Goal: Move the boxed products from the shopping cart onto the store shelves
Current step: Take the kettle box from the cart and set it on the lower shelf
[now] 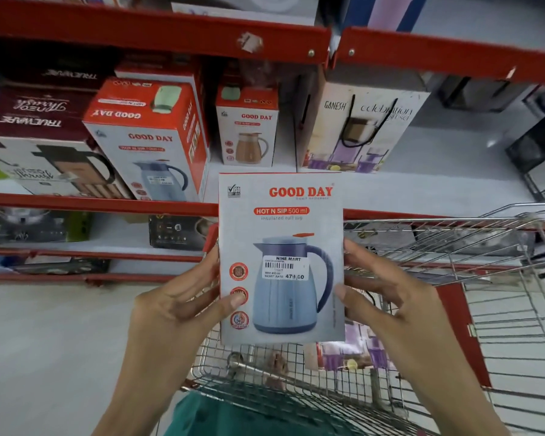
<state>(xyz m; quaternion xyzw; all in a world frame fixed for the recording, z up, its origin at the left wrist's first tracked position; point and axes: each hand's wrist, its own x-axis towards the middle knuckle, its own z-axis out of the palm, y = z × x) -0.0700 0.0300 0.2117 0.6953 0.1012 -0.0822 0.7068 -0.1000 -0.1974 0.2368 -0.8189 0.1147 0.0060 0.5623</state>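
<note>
I hold a white and red Good Day jug box (280, 234) upright in front of me, its face with a blue jug picture turned to me. My left hand (183, 303) grips its left side and my right hand (381, 287) grips its right side. The box hangs above the wire shopping cart (453, 278), in front of the red store shelf (107, 204). On that shelf stand a larger Good Day box (148, 136) and a small one (249, 127). In the cart below lies a purple-printed box (343, 350), partly hidden.
A Ganesh gift bag (359, 127) stands on the shelf right of the small box, with bare white shelf surface (447, 171) beyond it. Dark Trueware boxes (35, 105) fill the left. Lower shelves hold more boxes (177, 231). A red upper shelf edge (170, 33) runs overhead.
</note>
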